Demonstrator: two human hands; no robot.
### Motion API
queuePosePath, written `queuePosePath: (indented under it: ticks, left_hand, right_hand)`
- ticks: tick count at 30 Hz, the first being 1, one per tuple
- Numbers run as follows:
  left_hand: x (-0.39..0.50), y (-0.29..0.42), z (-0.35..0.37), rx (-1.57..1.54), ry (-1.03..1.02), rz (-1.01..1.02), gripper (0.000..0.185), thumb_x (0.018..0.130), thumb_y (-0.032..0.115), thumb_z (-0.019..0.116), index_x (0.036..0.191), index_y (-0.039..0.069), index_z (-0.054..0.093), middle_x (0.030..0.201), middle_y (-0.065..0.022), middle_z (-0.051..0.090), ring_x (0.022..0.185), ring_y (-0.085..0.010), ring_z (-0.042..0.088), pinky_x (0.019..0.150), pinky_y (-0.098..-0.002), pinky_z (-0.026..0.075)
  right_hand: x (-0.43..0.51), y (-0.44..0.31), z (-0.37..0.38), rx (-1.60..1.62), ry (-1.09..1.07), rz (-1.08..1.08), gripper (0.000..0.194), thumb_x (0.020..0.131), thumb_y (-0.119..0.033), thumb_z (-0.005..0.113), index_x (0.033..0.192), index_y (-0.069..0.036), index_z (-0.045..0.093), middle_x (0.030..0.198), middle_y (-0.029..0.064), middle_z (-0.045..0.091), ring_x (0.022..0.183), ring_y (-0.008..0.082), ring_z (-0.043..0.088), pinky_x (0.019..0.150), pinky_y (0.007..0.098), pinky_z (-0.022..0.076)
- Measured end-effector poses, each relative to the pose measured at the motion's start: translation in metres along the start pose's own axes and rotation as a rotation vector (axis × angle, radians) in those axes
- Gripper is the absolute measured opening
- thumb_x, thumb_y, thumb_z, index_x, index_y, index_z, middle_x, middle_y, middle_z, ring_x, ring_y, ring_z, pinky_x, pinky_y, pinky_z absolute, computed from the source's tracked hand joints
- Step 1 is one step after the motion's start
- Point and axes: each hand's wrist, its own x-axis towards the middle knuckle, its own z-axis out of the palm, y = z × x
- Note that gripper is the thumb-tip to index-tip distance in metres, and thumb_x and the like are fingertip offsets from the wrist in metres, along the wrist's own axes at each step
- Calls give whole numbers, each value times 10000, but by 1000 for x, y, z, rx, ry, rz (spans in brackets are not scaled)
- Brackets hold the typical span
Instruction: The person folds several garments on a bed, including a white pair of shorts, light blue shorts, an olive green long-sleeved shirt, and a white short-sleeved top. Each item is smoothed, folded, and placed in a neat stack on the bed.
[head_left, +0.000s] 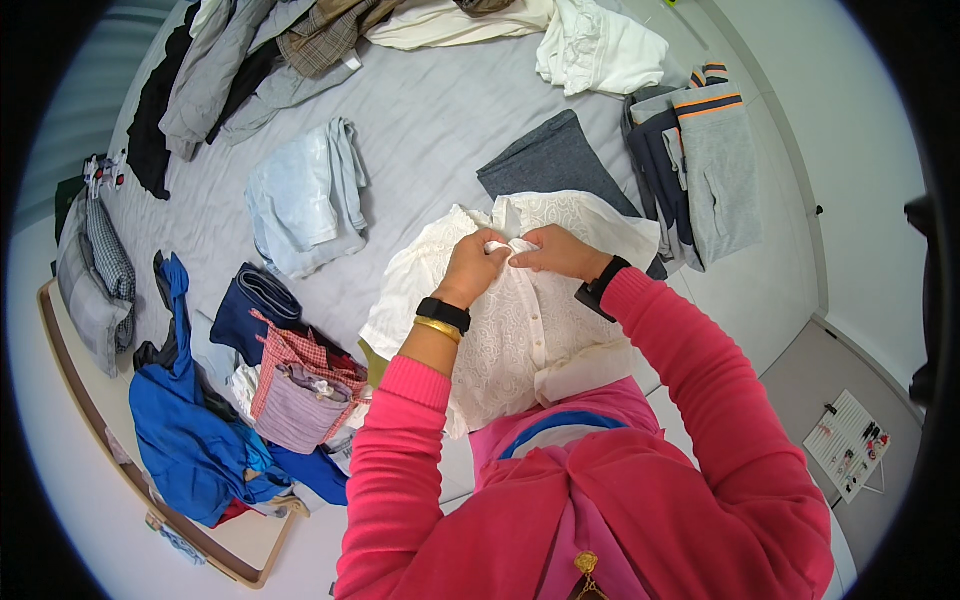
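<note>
A white embroidered, button-front blouse (502, 330) lies spread over the bed's near edge and my lap, its collar pointing away from me. My left hand (474, 264) pinches the front placket just below the collar. Close beside it, my right hand (559, 251) pinches the other side of the same placket, the two thumbs almost touching. Buttons show lower down the front. Partly under the blouse's far right side is a folded dark grey garment (559, 161). Folded light blue jeans or similar denim (307, 199) rest on the bed to the left.
Grey folded pants with striped waistbands (716, 172) lie at the right edge. A heap with a blue garment (187, 435) and a folded mauve cloth (300, 409) is at the left. Coats (210, 75) and white clothes (600, 49) line the far side; pillows (90, 277) sit far left.
</note>
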Motion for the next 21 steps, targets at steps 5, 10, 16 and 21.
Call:
queuePosePath:
  ticks: [5,10,16,21]
  left_hand:
    - [-3,7,-8,-121,-116,-84,121,837,70,611,935,3,589,670,-15,562,560,-86,526,516,-229,438]
    - [-7,10,-13,-42,-167,-124,195,812,91,641,979,0,598,696,-10,569,577,-86,526,529,-230,442]
    - [-6,7,-10,171,-123,-150,266,789,71,657,1038,-8,602,697,-11,576,569,-85,520,530,-230,442]
    - [-7,4,-10,-94,-130,-147,239,810,60,644,1038,-5,610,692,-10,580,559,-83,526,534,-225,445]
  right_hand:
    - [1,2,-2,-130,25,-58,335,745,-274,642,778,58,613,682,200,607,597,229,568,593,356,435]
    - [2,0,-1,-173,5,-31,285,803,-248,627,845,34,638,658,97,591,625,111,501,602,299,428]
    - [-2,-1,6,-118,20,27,279,817,-244,618,859,32,634,666,87,583,647,107,502,611,296,427]
    - [1,2,2,-122,15,-31,291,828,-257,604,850,33,624,672,88,585,651,103,501,610,292,425]
